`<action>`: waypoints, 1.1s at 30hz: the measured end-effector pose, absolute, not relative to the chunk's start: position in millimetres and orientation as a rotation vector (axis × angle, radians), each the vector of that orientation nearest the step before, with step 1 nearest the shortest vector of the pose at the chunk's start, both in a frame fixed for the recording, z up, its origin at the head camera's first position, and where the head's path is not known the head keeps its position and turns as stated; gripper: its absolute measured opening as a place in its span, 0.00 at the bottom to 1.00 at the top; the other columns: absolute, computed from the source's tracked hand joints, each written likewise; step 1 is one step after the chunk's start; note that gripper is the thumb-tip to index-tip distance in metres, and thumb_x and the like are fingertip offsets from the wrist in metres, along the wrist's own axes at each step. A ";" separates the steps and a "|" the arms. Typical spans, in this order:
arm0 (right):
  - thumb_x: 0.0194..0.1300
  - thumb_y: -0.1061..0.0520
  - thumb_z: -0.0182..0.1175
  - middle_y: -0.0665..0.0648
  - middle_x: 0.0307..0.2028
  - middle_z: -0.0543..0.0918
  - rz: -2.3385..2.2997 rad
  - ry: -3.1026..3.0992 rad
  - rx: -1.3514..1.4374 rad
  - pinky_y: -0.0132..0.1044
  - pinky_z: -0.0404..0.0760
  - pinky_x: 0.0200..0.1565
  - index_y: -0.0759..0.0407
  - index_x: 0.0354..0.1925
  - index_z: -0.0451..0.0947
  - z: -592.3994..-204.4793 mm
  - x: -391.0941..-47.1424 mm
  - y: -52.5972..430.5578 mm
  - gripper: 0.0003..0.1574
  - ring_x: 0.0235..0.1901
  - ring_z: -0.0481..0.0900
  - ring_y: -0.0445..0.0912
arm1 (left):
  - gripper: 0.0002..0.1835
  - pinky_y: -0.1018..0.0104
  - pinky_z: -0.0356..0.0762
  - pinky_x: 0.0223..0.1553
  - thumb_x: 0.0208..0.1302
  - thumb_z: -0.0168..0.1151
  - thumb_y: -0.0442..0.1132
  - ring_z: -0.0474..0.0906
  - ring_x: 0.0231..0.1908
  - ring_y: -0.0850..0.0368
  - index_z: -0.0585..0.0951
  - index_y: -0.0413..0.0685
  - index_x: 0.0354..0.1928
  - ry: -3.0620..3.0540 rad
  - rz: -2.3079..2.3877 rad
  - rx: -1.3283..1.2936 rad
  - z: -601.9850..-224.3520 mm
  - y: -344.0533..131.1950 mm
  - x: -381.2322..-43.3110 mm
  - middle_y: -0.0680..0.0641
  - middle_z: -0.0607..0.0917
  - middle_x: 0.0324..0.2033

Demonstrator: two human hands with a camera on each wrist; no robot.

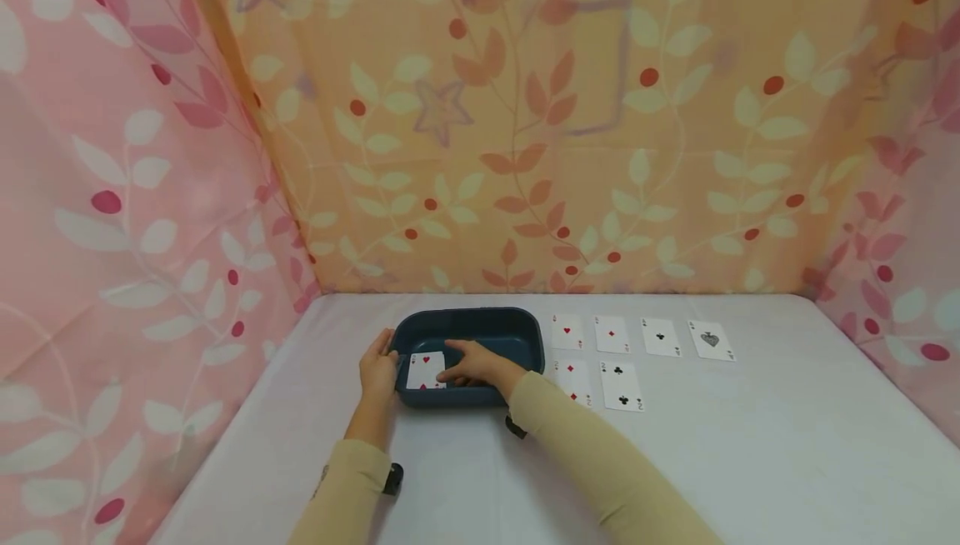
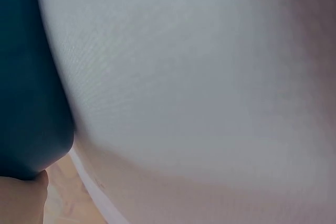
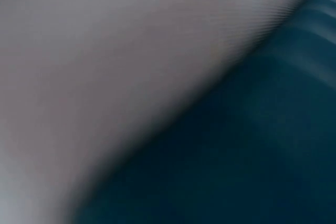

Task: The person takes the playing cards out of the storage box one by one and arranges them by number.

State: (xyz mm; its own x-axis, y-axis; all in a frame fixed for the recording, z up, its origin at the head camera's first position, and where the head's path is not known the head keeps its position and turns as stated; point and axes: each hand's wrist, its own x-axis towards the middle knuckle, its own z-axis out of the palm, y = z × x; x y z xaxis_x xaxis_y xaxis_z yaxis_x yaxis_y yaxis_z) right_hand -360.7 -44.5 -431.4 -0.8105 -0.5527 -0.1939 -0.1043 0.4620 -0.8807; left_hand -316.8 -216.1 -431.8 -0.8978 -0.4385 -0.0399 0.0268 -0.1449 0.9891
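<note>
My left hand (image 1: 379, 367) grips the left end of a dark blue oblong tray (image 1: 467, 397), its thumb by the rim. In the left wrist view the tray's side (image 2: 31, 77) fills the left edge, with a bit of finger below it. Inside the tray at the left is a playing card, a two of hearts (image 1: 422, 372), its lower edge hidden behind the front wall. My right hand (image 1: 480, 364) reaches in over the front rim, index finger stretched out and apart from the thumb, whose tip overlaps the card's right edge. Only the blurred tray and cloth show in the right wrist view.
Right of the tray lie face-up cards in two rows: aces of hearts (image 1: 567, 332), diamonds (image 1: 612, 334), clubs (image 1: 661, 337) and spades (image 1: 711, 340) behind, twos of diamonds (image 1: 573, 382) and clubs (image 1: 622, 387) in front. Patterned curtains (image 1: 480, 195) enclose the white-covered table (image 1: 750, 445).
</note>
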 end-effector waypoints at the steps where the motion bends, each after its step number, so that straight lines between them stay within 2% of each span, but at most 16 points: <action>1: 0.61 0.57 0.68 0.66 0.55 0.78 -1.271 2.306 -0.576 0.43 0.78 0.52 0.61 0.72 0.58 -432.1 -361.9 -47.7 0.47 0.49 0.79 0.52 | 0.29 0.56 0.51 0.70 0.69 0.37 0.20 0.54 0.71 0.47 0.58 0.34 0.72 -1.815 -2.117 0.467 -431.5 -216.4 -316.7 0.38 0.61 0.71; 4: 0.60 0.56 0.69 0.66 0.66 0.68 -1.151 2.430 -0.641 0.49 0.67 0.64 0.64 0.71 0.60 -435.2 -365.2 -56.8 0.47 0.63 0.68 0.56 | 0.29 0.56 0.51 0.70 0.70 0.37 0.20 0.54 0.71 0.47 0.58 0.34 0.72 -1.817 -2.121 0.466 -430.2 -216.2 -315.5 0.38 0.61 0.71; 6: 0.58 0.53 0.71 0.65 0.67 0.67 -1.055 2.513 -0.663 0.50 0.63 0.66 0.63 0.70 0.62 -436.3 -366.1 -61.8 0.47 0.66 0.64 0.56 | 0.28 0.56 0.51 0.70 0.70 0.37 0.20 0.54 0.71 0.46 0.58 0.34 0.72 -1.824 -2.112 0.466 -429.6 -215.2 -314.3 0.38 0.61 0.71; 11: 0.52 0.47 0.74 0.59 0.63 0.74 -0.798 2.683 -0.653 0.48 0.69 0.62 0.56 0.69 0.67 -434.9 -364.2 -71.7 0.49 0.61 0.71 0.54 | 0.28 0.56 0.51 0.70 0.70 0.37 0.20 0.54 0.71 0.46 0.57 0.32 0.72 -1.835 -2.096 0.457 -428.2 -214.6 -312.8 0.37 0.60 0.71; 19: 0.50 0.48 0.76 0.56 0.56 0.79 -0.696 2.757 -0.662 0.48 0.72 0.56 0.54 0.63 0.74 -429.6 -360.4 -73.0 0.43 0.52 0.76 0.52 | 0.28 0.56 0.51 0.70 0.71 0.36 0.21 0.53 0.72 0.47 0.56 0.34 0.73 -1.839 -2.100 0.482 -428.5 -214.5 -314.1 0.38 0.60 0.71; 25: 0.48 0.51 0.77 0.55 0.49 0.80 -0.795 2.703 -0.675 0.45 0.74 0.50 0.54 0.59 0.71 -430.6 -361.2 -71.2 0.42 0.42 0.75 0.49 | 0.28 0.55 0.50 0.70 0.71 0.37 0.21 0.53 0.72 0.47 0.57 0.34 0.73 -1.840 -2.101 0.469 -428.5 -215.0 -312.9 0.38 0.60 0.71; 33: 0.48 0.57 0.77 0.57 0.43 0.80 -0.941 2.630 -0.725 0.42 0.75 0.44 0.57 0.57 0.68 -439.0 -367.6 -73.7 0.41 0.37 0.75 0.48 | 0.28 0.55 0.49 0.71 0.71 0.36 0.22 0.52 0.72 0.47 0.56 0.35 0.73 -1.865 -2.098 0.464 -428.1 -214.7 -310.9 0.39 0.59 0.71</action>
State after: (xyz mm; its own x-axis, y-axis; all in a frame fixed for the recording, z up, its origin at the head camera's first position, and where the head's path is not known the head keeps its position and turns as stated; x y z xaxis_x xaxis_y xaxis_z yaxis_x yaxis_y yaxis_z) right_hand -367.6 -73.7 -439.0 -0.8435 -0.5326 -0.0693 -0.3677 0.6667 -0.6483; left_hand -310.9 -214.7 -428.1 -0.9044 -0.4244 -0.0442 0.0058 -0.1159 0.9932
